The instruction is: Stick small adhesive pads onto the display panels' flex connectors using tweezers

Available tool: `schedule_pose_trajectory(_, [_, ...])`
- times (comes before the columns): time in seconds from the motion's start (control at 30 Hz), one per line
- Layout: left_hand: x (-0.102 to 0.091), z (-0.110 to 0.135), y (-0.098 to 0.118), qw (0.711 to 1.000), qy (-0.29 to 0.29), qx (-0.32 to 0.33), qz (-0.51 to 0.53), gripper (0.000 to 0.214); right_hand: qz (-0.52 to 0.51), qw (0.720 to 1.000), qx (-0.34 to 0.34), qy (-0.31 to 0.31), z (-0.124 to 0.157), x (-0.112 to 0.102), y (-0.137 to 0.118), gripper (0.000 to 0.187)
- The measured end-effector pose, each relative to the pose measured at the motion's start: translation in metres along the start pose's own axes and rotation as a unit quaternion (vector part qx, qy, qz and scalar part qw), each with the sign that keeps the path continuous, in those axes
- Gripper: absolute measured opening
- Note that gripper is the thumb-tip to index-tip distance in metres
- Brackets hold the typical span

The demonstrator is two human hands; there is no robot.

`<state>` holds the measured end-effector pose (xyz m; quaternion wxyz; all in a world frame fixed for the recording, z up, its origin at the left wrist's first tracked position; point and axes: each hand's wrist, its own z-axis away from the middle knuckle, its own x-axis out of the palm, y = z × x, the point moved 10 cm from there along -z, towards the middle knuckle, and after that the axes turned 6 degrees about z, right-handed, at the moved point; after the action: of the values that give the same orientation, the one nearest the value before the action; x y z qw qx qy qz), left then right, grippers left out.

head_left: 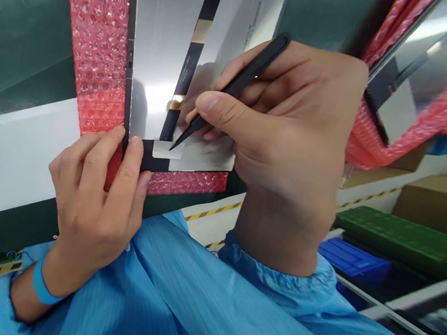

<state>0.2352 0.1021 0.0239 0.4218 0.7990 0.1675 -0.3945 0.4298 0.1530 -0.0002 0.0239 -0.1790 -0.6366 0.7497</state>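
Centre frame: silver panel [163,39] on red bubble wrap [96,28], its top cut off. My right hand [281,125], grip pinching black tweezers [236,84], hides the panel's right side; tips touch a pale label [167,150]. My left hand [95,198], grip closed, clamps the panel's lower-left corner.

Panel [165,22]: flat silvery metal back, dark rim, lying on red bubble wrap [96,28]; lower left corner pinched under left fingertips.
Ribbon cable [196,44]: black with gold patches, running straight down the panel's back, ending just left of right thumb tip.
Tweezers [237,82]: black, slim, tilted, clamped between right thumb and forefinger; point just below thumb, touching pale tape patch [164,149].
Tape patch: small, translucent, on black bottom strip, between both hands' fingertips.
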Motion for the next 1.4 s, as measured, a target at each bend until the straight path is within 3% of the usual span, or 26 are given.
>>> schedule_pose_trajectory(0.33, [0.0,0.0,0.001,1.0,0.001,0.005,0.003,0.047,0.038,0.999,0.025,-0.006,0.002,0.002,-0.003,0.035])
schedule_pose_trajectory(0.8, [0.002,0.001,-0.002,0.999,-0.034,-0.032,0.015,0.049,0.078,0.995,0.057,0.007,0.004,-0.001,0.003,0.038])
schedule_pose_trajectory(1.07, [0.001,-0.003,0.008,1.0,-0.027,0.004,0.004,0.042,0.072,0.996,0.054,-0.002,0.004,0.0,0.004,0.043])
schedule_pose_trajectory(1.4, [0.003,-0.002,0.006,0.999,-0.045,-0.011,-0.019,0.04,0.069,0.997,0.036,-0.001,0.002,0.001,0.002,0.042])
